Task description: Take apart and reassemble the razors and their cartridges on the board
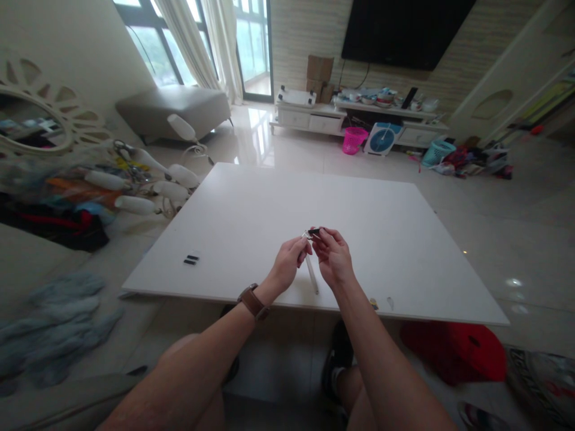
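Observation:
My two hands meet over the near middle of a white table (381,203). My left hand (290,260), with a brown watch on its wrist, is closed around the upper end of a thin white pen-like stick (312,276) that slants down toward me. My right hand (332,254) pinches a small black piece (314,231) right at the stick's top end. Whether the black piece is joined to the stick I cannot tell. Two small black pieces (191,260) lie side by side on the table's left part, well apart from both hands.
A red object (453,350) sits on the floor under the table's right corner. Clutter and white bottle-shaped things (135,205) lie left of the table. A TV cabinet (323,117), pink basket (354,139) and blue fan (381,139) stand at the far wall. My knees are below the table edge.

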{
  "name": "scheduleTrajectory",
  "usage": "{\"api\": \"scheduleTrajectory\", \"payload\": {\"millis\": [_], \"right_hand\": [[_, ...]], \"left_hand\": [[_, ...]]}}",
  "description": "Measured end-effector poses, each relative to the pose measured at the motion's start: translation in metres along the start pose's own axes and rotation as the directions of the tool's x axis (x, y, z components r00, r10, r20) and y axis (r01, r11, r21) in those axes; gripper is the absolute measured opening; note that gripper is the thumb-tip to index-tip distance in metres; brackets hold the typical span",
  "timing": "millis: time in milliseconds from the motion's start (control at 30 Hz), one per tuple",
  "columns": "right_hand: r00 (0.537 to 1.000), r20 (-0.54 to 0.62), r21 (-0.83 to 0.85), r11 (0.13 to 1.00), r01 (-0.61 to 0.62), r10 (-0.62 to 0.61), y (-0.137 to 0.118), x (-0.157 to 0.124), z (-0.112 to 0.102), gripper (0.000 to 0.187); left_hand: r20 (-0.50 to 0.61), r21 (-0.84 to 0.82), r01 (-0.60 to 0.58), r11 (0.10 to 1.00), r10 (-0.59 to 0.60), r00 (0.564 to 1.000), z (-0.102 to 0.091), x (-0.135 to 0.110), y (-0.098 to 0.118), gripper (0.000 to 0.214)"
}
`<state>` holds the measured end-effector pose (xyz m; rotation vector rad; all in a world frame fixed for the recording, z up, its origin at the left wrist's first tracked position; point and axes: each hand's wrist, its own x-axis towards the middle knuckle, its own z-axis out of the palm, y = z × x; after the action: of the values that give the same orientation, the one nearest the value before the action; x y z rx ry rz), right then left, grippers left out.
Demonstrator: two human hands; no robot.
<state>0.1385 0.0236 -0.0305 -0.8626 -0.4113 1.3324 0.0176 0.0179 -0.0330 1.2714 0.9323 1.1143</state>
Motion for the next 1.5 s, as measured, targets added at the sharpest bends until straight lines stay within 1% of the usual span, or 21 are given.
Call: {"api": "scheduleTrajectory", "payload": {"millis": [133, 267, 533, 633, 733, 867, 1033, 1167, 1333, 1500], "right_hand": [[1.0, 0.011, 0.029, 0.999, -0.019, 0.019, 0.001, 0.002, -0.001, 0.023], [0.997, 0.066, 0.064, 0.997, -0.04, 0.036, 0.003, 0.004, -0.002, 0.02], [0.99, 0.134, 0.084, 0.996, -0.045, 0.033, 0.0, 0.0, -0.001, 0.018], [0.99, 0.138, 0.085, 0.996, -0.038, 0.026, -0.001, 0.0, -0.001, 0.02], [0.996, 0.09, 0.058, 0.998, -0.01, 0.005, -0.002, 0.001, -0.001, 0.021], [0.999, 0.037, -0.025, 1.0, 0.012, -0.011, -0.005, 0.004, -0.002, 0.023], [0.997, 0.054, -0.124, 0.99, 0.069, -0.062, -0.005, 0.006, -0.004, 0.03], [0.991, 0.086, -0.142, 0.983, 0.118, -0.107, -0.004, 0.005, -0.003, 0.027], [0.994, 0.093, -0.143, 0.988, 0.062, -0.049, -0.008, 0.004, -0.002, 0.021], [0.989, 0.146, -0.157, 0.987, 0.021, 0.002, -0.012, 0.002, -0.003, 0.015]], "left_hand": [[0.025, 0.011, -0.001, 1.0, 0.001, 1.0, 0.002, -0.001, 0.002, 0.042], [0.05, -0.004, 0.002, 1.0, -0.002, 0.999, 0.004, -0.001, 0.004, 0.042], [0.04, -0.028, 0.006, 1.0, -0.005, 0.999, 0.004, -0.001, 0.003, 0.042], [0.042, -0.031, 0.0, 1.0, 0.002, 0.999, 0.003, -0.001, 0.002, 0.042], [0.045, -0.035, -0.003, 0.999, 0.004, 0.999, 0.002, -0.001, 0.002, 0.041], [0.05, -0.044, -0.008, 0.999, 0.011, 0.999, 0.001, 0.0, 0.001, 0.042], [0.044, -0.033, -0.004, 0.999, 0.006, 0.999, 0.001, 0.0, 0.001, 0.043], [0.04, -0.011, -0.007, 1.0, 0.008, 0.999, 0.0, 0.0, 0.002, 0.042], [0.051, 0.036, -0.028, 0.999, 0.026, 0.998, 0.0, -0.001, 0.001, 0.041], [0.048, 0.07, -0.044, 0.997, 0.04, 0.998, -0.001, -0.002, 0.003, 0.042]]}}
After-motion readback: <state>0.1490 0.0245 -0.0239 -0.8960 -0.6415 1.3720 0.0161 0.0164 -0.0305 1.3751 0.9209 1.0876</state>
